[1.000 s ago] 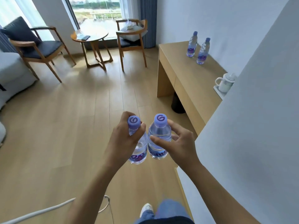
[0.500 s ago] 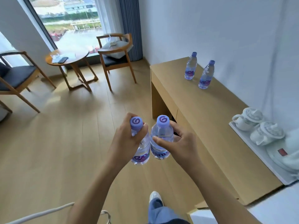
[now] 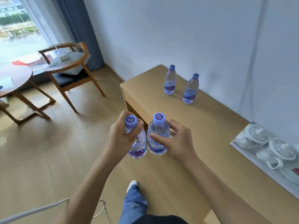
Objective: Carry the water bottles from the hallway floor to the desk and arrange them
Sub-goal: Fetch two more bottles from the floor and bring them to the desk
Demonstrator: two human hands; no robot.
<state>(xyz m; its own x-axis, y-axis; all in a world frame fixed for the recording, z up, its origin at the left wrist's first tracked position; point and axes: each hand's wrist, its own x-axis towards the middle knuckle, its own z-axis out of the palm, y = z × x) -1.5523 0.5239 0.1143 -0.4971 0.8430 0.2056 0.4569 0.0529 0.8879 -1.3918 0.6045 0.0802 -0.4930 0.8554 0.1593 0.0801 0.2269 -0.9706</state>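
The person stands beside the desk [image 3: 202, 126] with one water bottle in each hand, both held upright above the floor [image 3: 48, 151] at the desk's near edge. The left hand [image 3: 120, 139] grips the left bottle [image 3: 138, 146] just under its purple cap, fingers curled round the neck and shoulder, so that only the cap and the lower, labelled part show past the fingers. The right hand [image 3: 179, 143] holds the right bottle [image 3: 158, 138] at its upper body; the thumb lies across the near side and the fingers wrap the far side, below the cap. The two bottles hang side by side, nearly touching, between the two sets of fingers.

Beyond the right hand's fingers, two more bottles stand upright on the desk close to the wall: a far bottle [image 3: 169, 82] and a nearer bottle [image 3: 191, 89], apart from each other. To the right of the right hand, a white tray [image 3: 258, 162] on the desk carries white lidded cups [image 3: 254, 135]. Beyond the left hand's fingers stand a wooden chair [image 3: 71, 68] and a round table [image 3: 14, 81] by the window.
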